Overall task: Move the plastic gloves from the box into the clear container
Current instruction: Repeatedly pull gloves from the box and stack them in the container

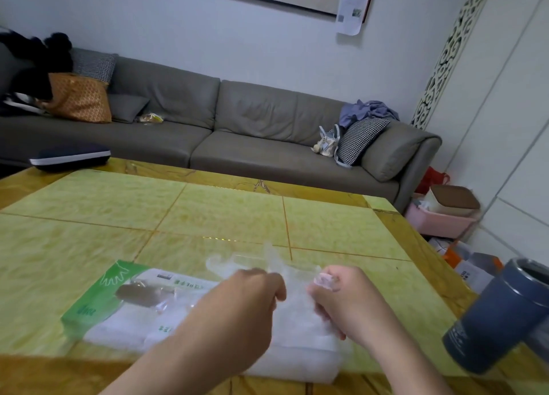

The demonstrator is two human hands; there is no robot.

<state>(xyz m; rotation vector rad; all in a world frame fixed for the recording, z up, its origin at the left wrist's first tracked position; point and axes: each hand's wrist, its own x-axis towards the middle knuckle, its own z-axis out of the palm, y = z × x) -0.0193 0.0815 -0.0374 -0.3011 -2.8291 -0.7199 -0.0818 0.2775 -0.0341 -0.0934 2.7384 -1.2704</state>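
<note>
1. A green-and-white box of plastic gloves lies flat on the yellow-green tiled bench, near the front edge, left of centre.
2. The box carries a white outline of a hand on its green corner and a brown photo patch; short lines of green print run along it upside down to the camera and are too blurred to read. No brand name can be made out.
3. A stack of thin, clear plastic gloves spreads from the box's right end over the bench, reaching the front edge.
4. The left hand is above that stack, its fingers curled in and pinching a clear glove.
5. The right hand is just beside it, fingers also curled, gripping the same film; a bit of crumpled plastic shows at its thumb.
6. Between and beyond the two hands a single glove is stretched out, its finger shapes pointing away from the camera.
7. A dark blue-grey tumbler stands at the right edge of the bench; small pale print on its lower side is unreadable.
8. A dark flat case with a white edge lies at the far left corner of the bench.
9. Behind it are a grey sofa with houndstooth cushions, an orange patterned bag and a pink basket on the floor.
</note>
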